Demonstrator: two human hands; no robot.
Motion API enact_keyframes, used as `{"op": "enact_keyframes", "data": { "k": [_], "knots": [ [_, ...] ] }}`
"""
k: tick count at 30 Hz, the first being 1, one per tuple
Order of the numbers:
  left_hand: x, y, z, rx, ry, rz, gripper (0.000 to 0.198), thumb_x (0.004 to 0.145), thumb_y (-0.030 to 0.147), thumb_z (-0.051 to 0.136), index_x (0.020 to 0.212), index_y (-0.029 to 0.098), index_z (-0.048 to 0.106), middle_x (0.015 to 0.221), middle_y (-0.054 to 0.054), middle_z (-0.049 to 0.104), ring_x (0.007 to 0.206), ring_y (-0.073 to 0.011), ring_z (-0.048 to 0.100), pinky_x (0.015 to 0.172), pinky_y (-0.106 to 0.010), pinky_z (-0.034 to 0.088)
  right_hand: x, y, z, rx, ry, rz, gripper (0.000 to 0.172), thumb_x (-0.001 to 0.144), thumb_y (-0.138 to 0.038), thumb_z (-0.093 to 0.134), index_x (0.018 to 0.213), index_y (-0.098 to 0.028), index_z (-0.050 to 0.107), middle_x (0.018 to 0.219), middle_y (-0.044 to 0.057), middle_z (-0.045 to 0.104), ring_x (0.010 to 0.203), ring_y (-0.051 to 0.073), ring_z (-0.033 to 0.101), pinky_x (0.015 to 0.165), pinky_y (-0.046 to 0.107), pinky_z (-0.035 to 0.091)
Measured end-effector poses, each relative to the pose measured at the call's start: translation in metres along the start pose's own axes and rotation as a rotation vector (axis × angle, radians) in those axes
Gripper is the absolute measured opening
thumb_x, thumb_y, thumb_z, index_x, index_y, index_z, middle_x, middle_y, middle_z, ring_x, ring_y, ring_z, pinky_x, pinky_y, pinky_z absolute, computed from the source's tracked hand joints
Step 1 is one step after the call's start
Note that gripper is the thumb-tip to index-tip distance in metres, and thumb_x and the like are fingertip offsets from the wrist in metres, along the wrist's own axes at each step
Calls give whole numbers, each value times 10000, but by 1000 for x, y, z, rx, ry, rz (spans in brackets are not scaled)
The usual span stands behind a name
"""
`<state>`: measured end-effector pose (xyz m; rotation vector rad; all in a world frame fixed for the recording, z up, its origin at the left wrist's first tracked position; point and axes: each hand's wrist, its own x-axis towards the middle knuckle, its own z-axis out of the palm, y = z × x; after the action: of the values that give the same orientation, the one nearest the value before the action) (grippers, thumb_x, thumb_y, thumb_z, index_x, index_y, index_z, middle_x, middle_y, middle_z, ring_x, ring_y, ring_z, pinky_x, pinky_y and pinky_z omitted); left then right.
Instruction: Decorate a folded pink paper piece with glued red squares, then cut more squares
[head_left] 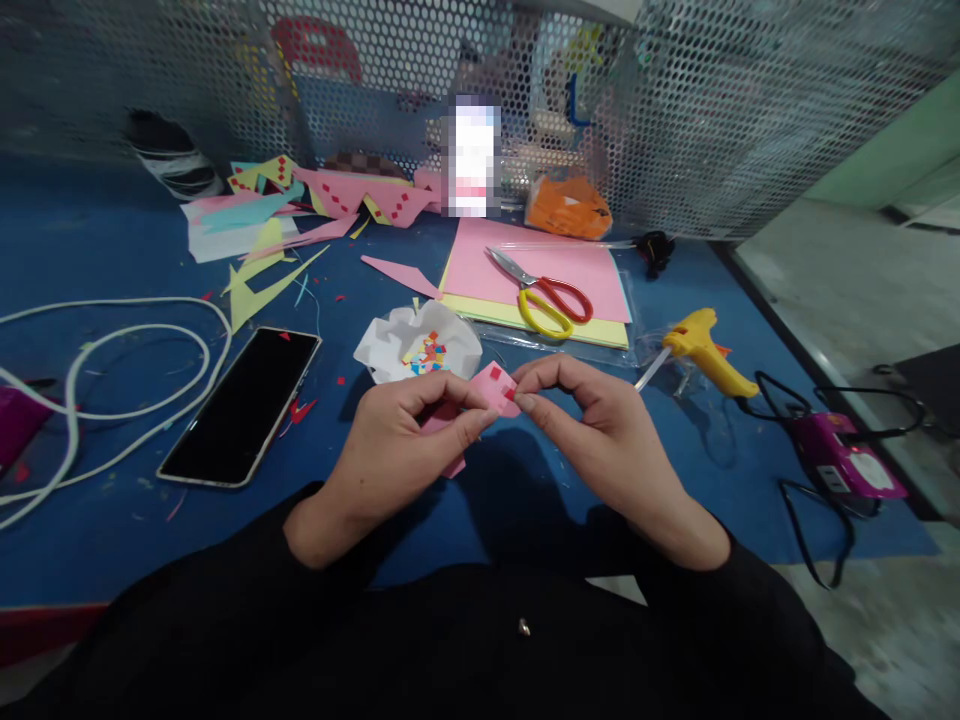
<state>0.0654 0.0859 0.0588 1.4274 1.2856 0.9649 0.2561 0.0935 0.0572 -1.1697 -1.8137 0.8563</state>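
Pink paper [487, 381] lies between left hand [401, 425], pinching it, and right hand [604, 415], seemingly pinching its edge.

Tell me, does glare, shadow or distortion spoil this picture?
Head view: blown-out, pixelated patch before the mesh panel; dark shadow on the blue tabletop below the pink paper; that paper, between left hand and right hand, is readable; edges look stretched.

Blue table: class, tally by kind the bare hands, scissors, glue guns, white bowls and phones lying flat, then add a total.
Bare hands: 2 (left hand and right hand, both at the pink paper)
Scissors: 1 pair
Glue gun: 1
White bowl: 1
Flat-lying phone: 1
Total: 6
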Motion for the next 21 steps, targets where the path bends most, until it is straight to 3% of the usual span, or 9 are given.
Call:
{"op": "enact_keyframes", "data": {
  "k": [7, 10, 13, 17, 21],
  "knots": [
    [0, -4, 0, 48, 5, 29, 125, 815, 263, 719, 811, 190, 618, 643, 30, 678, 456, -93, 589, 414, -178, 441, 1, 1, 3, 10, -12, 37, 81, 886, -150, 628, 828, -201, 653, 808, -9, 682, 768, 140, 623, 737, 287, 485],
    [1, -4, 0, -73, 23, -23, 221, 829, 290, 724, 940, 212, 550, 711, 14, 727, 584, -145, 696, 523, -213, 537, 1, 1, 4, 12, -20, 24, 81, 887, -147, 624, 829, -198, 646, 824, 1, 693, 786, 147, 631, 755, 299, 489],
    [2, -4, 0, -123, -7, -49, 283, 840, 295, 721, 1072, 195, 596, 765, -5, 761, 603, -145, 716, 613, -236, 578, 0, 1, 5, -5, -24, 12, 85, 890, -146, 625, 829, -203, 641, 841, 10, 700, 799, 155, 637, 762, 308, 493],
    [3, -4, 0, -155, -56, -112, 168, 842, 271, 708, 977, 171, 690, 787, -20, 760, 562, -127, 703, 562, -213, 570, -1, 0, 6, -14, -27, 0, 95, 902, -138, 624, 840, -208, 638, 858, 16, 696, 823, 161, 649, 775, 311, 497],
    [3, -4, 1, -231, -29, -160, 156, 818, 258, 744, 932, 166, 691, 754, -12, 756, 550, -124, 704, 555, -207, 582, -1, -1, 6, -46, -27, -61, 115, 898, -103, 625, 854, -207, 647, 936, 36, 695, 908, 170, 659, 849, 328, 497]
  ]
}}
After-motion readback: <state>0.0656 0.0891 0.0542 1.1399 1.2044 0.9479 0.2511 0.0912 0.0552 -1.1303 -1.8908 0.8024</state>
